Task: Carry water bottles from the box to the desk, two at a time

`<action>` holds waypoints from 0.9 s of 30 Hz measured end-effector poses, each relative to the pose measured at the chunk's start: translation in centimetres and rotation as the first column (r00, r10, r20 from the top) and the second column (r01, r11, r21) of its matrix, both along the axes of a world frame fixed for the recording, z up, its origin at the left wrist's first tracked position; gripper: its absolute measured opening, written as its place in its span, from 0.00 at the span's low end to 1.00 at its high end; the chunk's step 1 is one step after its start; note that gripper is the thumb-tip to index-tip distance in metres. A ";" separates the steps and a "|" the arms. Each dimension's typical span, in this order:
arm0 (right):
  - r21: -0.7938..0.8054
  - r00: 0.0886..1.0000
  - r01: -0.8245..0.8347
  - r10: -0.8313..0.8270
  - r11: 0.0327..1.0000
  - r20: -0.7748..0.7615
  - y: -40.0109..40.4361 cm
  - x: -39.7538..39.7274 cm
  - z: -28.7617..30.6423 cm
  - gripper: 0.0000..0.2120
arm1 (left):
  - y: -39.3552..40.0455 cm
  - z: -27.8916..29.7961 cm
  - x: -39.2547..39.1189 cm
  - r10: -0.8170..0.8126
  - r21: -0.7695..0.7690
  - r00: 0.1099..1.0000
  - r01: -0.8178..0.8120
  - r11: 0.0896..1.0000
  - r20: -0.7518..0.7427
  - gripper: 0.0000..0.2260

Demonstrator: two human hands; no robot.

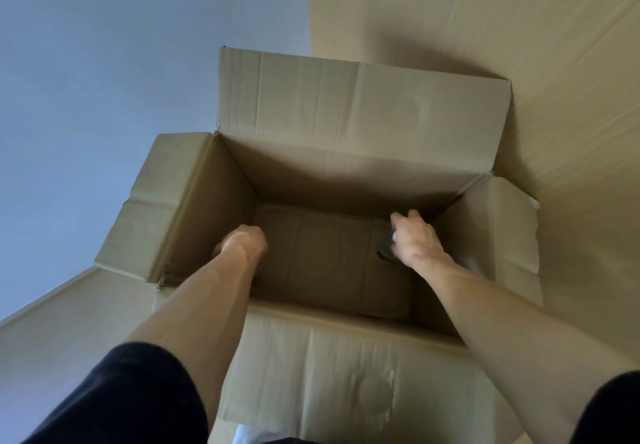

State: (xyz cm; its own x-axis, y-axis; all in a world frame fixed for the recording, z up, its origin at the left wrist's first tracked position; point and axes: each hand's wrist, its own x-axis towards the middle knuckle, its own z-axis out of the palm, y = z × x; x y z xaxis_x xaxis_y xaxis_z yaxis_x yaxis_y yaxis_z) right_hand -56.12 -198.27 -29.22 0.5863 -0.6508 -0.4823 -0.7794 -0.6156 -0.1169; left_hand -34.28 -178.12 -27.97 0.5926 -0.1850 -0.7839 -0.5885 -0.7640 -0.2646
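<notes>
A large open cardboard box [346, 173] stands on the floor below me, and both my arms reach down into it. My right hand [414, 239] is at the right side of the box bottom, its fingers curled round the top of a clear water bottle [385, 253] that stands there. My left hand [242, 241] is at the left side near the box wall, with its fingers curled downward out of sight. Anything under that hand is hidden by the hand and wrist. The rest of the box bottom shows bare cardboard.
All of the box flaps are folded outward: a tall one at the back [363, 104], one at the left [156, 201], one at the right [505, 235] and one toward me [329, 374]. A grey-blue wall [104, 80] rises on the left; beige floor [519, 28] lies beyond the box.
</notes>
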 end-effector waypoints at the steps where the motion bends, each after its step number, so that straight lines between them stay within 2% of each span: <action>1: 0.004 1.000 -0.003 0.003 1.000 0.009 0.2 0.1 -0.2 0.21 | 0.0 -0.2 -0.1 -0.001 0.008 1.000 0.001 1.000 -0.005 0.19; 5: 0.018 0.999 -0.010 0.009 1.000 0.043 0.7 0.6 -0.4 0.20 | 0.0 -0.5 -0.3 -0.085 0.052 0.996 0.085 0.995 -0.008 0.17; 12: 0.040 0.996 0.005 -0.008 0.999 0.085 0.8 0.9 -0.9 0.20 | -0.2 -0.1 -0.5 -0.116 0.082 0.992 0.112 0.990 0.046 0.15; 16: 0.055 0.995 0.010 -0.016 0.998 0.103 1.1 1.1 -1.1 0.22 | -0.8 -0.2 -1.3 -0.194 0.084 0.980 0.189 0.978 0.051 0.14; 21: 0.069 0.991 0.002 -0.011 0.998 0.132 1.6 1.6 -1.1 0.21 | -3.5 0.4 -2.6 -0.286 -0.021 0.952 0.290 0.957 0.109 0.13; 27: 0.109 0.987 -0.014 -0.004 0.994 0.164 2.0 2.5 -1.2 0.19 | -7.2 1.0 -4.6 -0.260 -0.237 0.957 0.284 0.929 0.129 0.17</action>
